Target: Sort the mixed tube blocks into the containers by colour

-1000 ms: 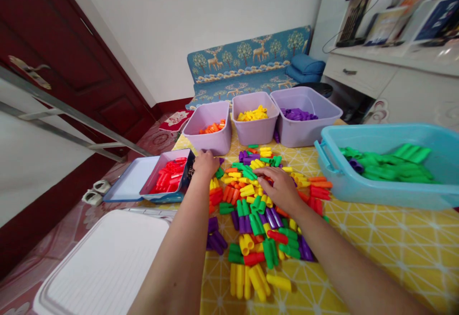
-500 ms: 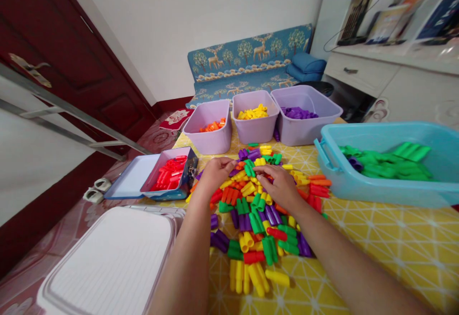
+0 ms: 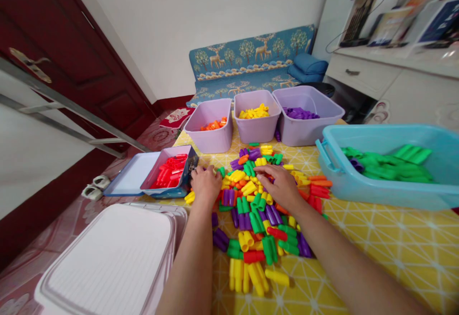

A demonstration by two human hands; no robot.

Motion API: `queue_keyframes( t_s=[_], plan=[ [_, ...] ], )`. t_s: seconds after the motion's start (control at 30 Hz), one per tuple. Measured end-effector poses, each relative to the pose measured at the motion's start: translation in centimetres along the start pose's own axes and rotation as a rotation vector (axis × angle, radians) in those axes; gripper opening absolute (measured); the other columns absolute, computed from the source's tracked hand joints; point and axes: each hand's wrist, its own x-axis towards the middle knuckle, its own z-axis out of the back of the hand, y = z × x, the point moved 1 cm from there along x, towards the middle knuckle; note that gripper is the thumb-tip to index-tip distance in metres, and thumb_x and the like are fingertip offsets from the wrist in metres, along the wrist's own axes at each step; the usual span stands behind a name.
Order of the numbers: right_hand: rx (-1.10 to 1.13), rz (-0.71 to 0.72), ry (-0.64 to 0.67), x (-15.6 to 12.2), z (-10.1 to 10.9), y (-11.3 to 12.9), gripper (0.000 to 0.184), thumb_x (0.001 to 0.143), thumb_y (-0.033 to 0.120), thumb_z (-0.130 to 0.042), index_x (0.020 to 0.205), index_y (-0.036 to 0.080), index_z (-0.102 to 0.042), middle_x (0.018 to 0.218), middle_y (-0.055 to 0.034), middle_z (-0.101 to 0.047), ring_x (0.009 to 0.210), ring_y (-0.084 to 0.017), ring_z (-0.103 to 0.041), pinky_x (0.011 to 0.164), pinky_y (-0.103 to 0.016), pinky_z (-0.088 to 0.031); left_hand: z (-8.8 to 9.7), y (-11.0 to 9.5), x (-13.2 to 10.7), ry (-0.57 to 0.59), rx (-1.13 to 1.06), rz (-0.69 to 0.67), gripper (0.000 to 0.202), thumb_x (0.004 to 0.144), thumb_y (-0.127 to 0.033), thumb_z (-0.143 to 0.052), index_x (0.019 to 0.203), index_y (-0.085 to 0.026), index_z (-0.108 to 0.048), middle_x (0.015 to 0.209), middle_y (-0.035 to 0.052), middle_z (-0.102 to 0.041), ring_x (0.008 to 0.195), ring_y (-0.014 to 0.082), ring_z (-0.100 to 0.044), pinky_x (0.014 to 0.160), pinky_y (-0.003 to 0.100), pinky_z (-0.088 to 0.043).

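A multicoloured pile of hollow plastic caps lies on the yellow patterned tablecloth, between the two hands and spreading from beneath them toward the person.

The left hand is at the pile's left edge, palm down, fingers bent and pointing away from the body; whether it grips a cap cannot be told, since its back hides the fingertips. A few yellow caps lie just left of it, and a joined purple set lies to its right.

The right hand reaches over the pile's right side, thumb and fingers pointing left, a little apart. Green caps lie just left of its fingertips, yellow ones right by them; whether it holds any is unclear.

Beside the left hand, an open tin contains red caps. Beyond the pile stand three lilac bins with orange, yellow and purple caps. Right of the right hand, a turquoise tub holds mostly green ones.
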Motion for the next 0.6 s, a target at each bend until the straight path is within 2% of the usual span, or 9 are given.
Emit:
queue_keyframes(
  t_s=[0.1, 0.2, 0.27, 0.33, 0.4, 0.47, 0.53, 0.6],
  plan=[
    [0.003, -0.002, -0.001, 0.0, -0.1, -0.1, 0.02, 0.085, 0.023, -0.054, 0.099, 0.024, -0.068, 0.096, -0.0027, -0.071, 0.091, -0.02, -0.063, 0.084, -0.034, -0.044, -0.6, 0.2, 0.7, -0.004, -0.134, -0.035, 0.038, 0.084, -0.033, -0.051, 0.114, -0.016, -0.065, 0.108, 0.0158, -0.066, 0.108, 0.0289, -0.058, 0.092, 0.039, -0.043],
    [0.003, 0.003, -0.003, 0.0, 0.0, -0.1, 0.02, 0.085, 0.024, -0.054, 0.099, 0.024, -0.068, 0.097, -0.003, -0.071, 0.092, -0.02, -0.063, 0.085, -0.034, -0.044, -1.1, -0.3, 1.1, 0.12, -0.521, -0.093, 0.036, 0.084, -0.033, -0.051, 0.11, -0.014, -0.066, 0.093, 0.0113, -0.071, 0.088, 0.0221, -0.065, 0.078, 0.031, -0.049],
    [0.007, -0.003, 0.0, 0.1, 0.0, -0.1, 0.02, 0.086, 0.025, -0.054, 0.099, 0.024, -0.068, 0.098, -0.0029, -0.071, 0.093, -0.02, -0.063, 0.085, -0.034, -0.044, -1.2, -1.4, 0.9, 0.203, -0.8, -0.171, 0.036, 0.084, -0.034, -0.051, 0.108, -0.013, -0.066, 0.085, 0.0083, -0.071, 0.077, 0.0185, -0.065, 0.068, 0.027, -0.049],
    [0.032, -0.015, -0.005, 0.1, 0.0, -0.2, 0.019, 0.086, 0.026, -0.054, 0.098, 0.024, -0.068, 0.098, -0.0029, -0.072, 0.093, -0.02, -0.063, 0.086, -0.035, -0.044, -0.9, -2.9, 0.2, 0.226, -1.009, -0.261, 0.036, 0.083, -0.036, -0.053, 0.108, -0.013, -0.065, 0.084, 0.0064, -0.071, 0.071, 0.0162, -0.064, 0.063, 0.025, -0.049],
    [0.096, -0.035, -0.037, 0.0, -0.1, -0.2, 0.018, 0.087, 0.028, -0.054, 0.095, 0.023, -0.069, 0.095, -0.0034, -0.072, 0.091, -0.02, -0.064, 0.085, -0.034, -0.045, -0.3, -4.5, -0.5, 0.2, -1.127, -0.327, 0.036, 0.084, -0.037, -0.052, 0.108, -0.014, -0.065, 0.087, 0.0056, -0.071, 0.068, 0.0147, -0.063, 0.062, 0.025, -0.05],
    [0.199, -0.077, -0.096, -0.1, 0.0, -0.1, 0.019, 0.087, 0.03, -0.053, 0.092, 0.021, -0.069, 0.093, -0.004, -0.072, 0.09, -0.02, -0.065, 0.084, -0.034, -0.047, 0.1, -5.8, -1.0, 0.097, -1.132, -0.379, 0.032, 0.086, -0.037, -0.05, 0.103, -0.016, -0.067, 0.092, 0.0056, -0.071, 0.074, 0.0152, -0.064, 0.07, 0.026, -0.051],
    [0.315, -0.146, -0.166, -0.2, 0.2, 0.0, 0.022, 0.088, 0.033, -0.052, 0.093, 0.02, -0.069, 0.092, -0.0044, -0.072, 0.085, -0.019, -0.065, 0.079, -0.033, -0.049, 0.0, -6.4, -1.2, -0.065, -1.037, -0.423, 0.028, 0.086, -0.035, -0.051, 0.101, -0.017, -0.068, 0.101, 0.0061, -0.07, 0.091, 0.0177, -0.064, 0.084, 0.03, -0.05],
    [0.388, -0.196, -0.209, 0.0, 0.9, 0.0, 0.024, 0.087, 0.034, -0.051, 0.097, 0.019, -0.067, 0.092, -0.0047, -0.071, 0.08, -0.019, -0.065, 0.074, -0.031, -0.05, -0.7, -6.7, -1.2, -0.158, -0.904, -0.458, 0.026, 0.086, -0.033, -0.053, 0.102, -0.019, -0.069, 0.108, 0.0067, -0.068, 0.103, 0.0202, -0.06, 0.094, 0.034, -0.045]
  ],
)
